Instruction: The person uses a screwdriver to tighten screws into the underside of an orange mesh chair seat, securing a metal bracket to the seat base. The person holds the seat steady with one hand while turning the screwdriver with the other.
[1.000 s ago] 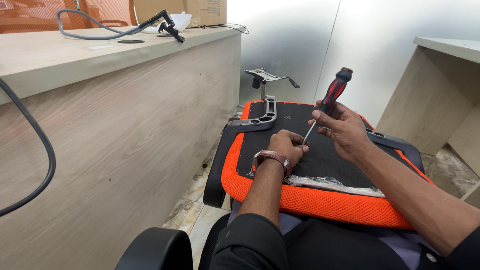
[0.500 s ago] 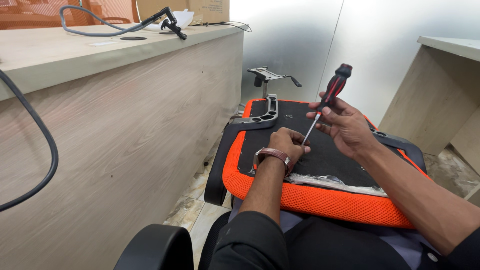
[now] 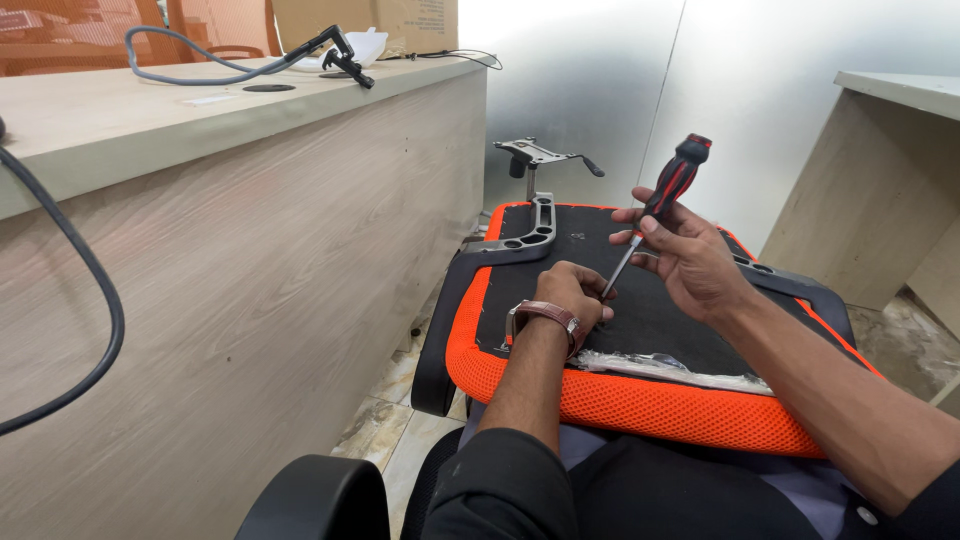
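From my remote feed off the head camera: an upturned orange-and-black chair seat (image 3: 640,400) lies across the person's lap, its black underside facing up and its orange mesh edge toward the camera. My view shows 2 bare hands at work on it. The right hand (image 3: 690,262) is wrapped around a screwdriver (image 3: 655,212) with a red-and-black handle, gripping it low on the handle so that the handle stands clear above the fingers; the tool tilts, its thin metal shaft running down and left. The left hand (image 3: 572,292), with a brown-strapped watch (image 3: 545,318) on the wrist, rests closed on the black underside, its fingers bunched at the screwdriver's tip. I cannot tell whether those fingers pinch a screw or only steady the tip; the spot is hidden behind the knuckles. The 2 hands sit close together, joined by the shaft.

A black armrest (image 3: 470,300) runs along the seat's left side, ending in a grey bracket (image 3: 535,232) fixed on the underside. A strip of crumpled clear plastic (image 3: 670,368) lies along the near edge. Beyond the seat stands a metal chair mechanism (image 3: 535,158) on its post. A wooden counter (image 3: 240,250) fills the left, with a grey cable (image 3: 200,72) on top.
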